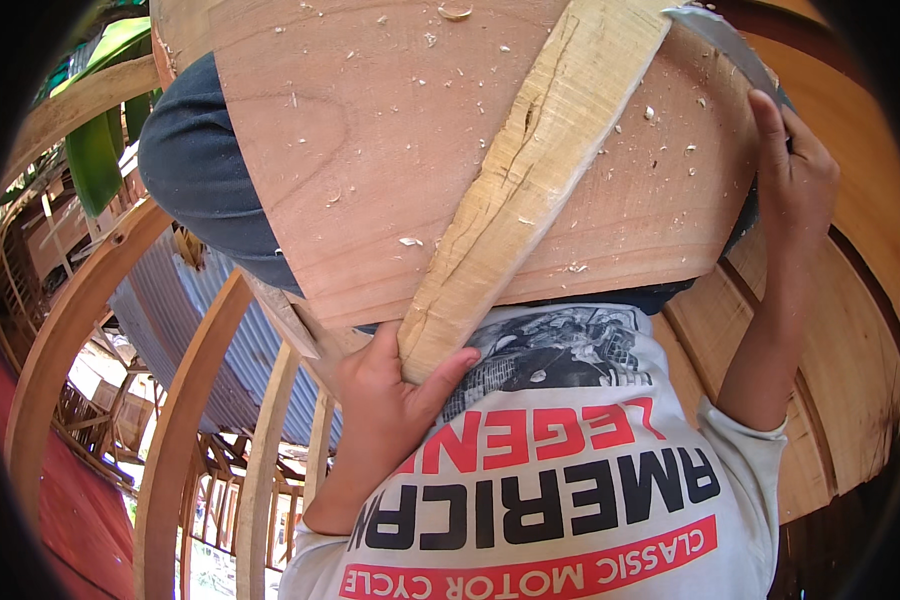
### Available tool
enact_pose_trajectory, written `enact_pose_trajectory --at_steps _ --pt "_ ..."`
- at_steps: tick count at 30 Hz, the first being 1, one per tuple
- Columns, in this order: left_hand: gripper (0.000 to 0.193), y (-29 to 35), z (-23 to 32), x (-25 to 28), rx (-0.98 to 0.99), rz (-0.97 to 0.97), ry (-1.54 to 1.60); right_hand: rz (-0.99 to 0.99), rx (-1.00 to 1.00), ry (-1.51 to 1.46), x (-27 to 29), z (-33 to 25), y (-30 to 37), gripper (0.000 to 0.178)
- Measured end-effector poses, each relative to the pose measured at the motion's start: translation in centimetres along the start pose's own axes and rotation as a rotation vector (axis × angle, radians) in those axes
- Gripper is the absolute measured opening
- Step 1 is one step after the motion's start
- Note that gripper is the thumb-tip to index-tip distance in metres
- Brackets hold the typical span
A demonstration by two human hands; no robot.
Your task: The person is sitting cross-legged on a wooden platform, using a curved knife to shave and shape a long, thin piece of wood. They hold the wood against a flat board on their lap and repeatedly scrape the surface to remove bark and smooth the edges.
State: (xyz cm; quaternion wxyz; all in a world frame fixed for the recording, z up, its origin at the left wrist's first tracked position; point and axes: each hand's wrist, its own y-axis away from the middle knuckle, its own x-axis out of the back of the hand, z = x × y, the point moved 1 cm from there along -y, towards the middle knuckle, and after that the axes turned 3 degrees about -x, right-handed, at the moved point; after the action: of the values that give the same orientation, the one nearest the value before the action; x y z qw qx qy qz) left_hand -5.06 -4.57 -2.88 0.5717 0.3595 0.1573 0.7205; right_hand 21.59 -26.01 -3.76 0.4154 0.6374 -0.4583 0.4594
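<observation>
A long pale wooden piece [535, 185], rough and cracked along its left side, lies slanting across a flat reddish-brown board [370, 150]. My left hand [395, 395] is closed round its near end, thumb on the right side, close to my shirt. At the right edge of the board, my right hand [798, 165] grips a knife [728, 42] with its thumb laid along the back of the tool. The handle is hidden inside my fingers. The blade's tip meets the right edge of the wooden piece near its far end, which runs out of view.
Small wood shavings [410, 241] are scattered over the board, which rests across my legs [205, 170]. Wooden railing posts [195, 410] stand at the left, with corrugated metal sheeting [210, 320] beyond. Brown wooden planks [820, 370] lie at the right.
</observation>
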Motion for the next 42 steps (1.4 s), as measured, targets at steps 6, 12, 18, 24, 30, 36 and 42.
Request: enact_pose_trajectory --at_steps 6,12,18,24,30,36,42 --pt "0.044 -0.2 -0.3 0.1 0.002 -0.019 -0.005 -0.157 -0.036 -0.098 0.8 -0.1 1.9 0.047" --pt "0.043 -0.6 0.1 0.3 -0.007 -0.029 -0.031 -0.121 0.344 0.006 -1.0 -3.5 3.7 0.052" --pt "0.042 -0.7 1.6 -1.0 -0.019 -0.03 -0.078 -0.029 0.422 0.106 -0.5 -1.5 2.7 0.057" --pt "0.042 -0.7 1.3 -0.5 -0.01 -0.017 -0.042 0.006 -0.062 0.012 0.8 3.8 -2.1 0.06" --pt "0.042 -0.6 0.3 -0.2 -0.003 -0.032 -0.031 -0.13 0.341 0.042 0.3 -2.5 4.3 0.055" --pt "0.04 -0.9 1.3 0.2 -0.012 -0.03 -0.071 -0.096 0.414 0.072 -0.7 -3.2 3.6 0.055" --pt "0.042 -0.8 2.3 -1.8 -0.022 -0.035 -0.074 0.033 0.133 0.025 -0.6 1.3 1.9 0.06"
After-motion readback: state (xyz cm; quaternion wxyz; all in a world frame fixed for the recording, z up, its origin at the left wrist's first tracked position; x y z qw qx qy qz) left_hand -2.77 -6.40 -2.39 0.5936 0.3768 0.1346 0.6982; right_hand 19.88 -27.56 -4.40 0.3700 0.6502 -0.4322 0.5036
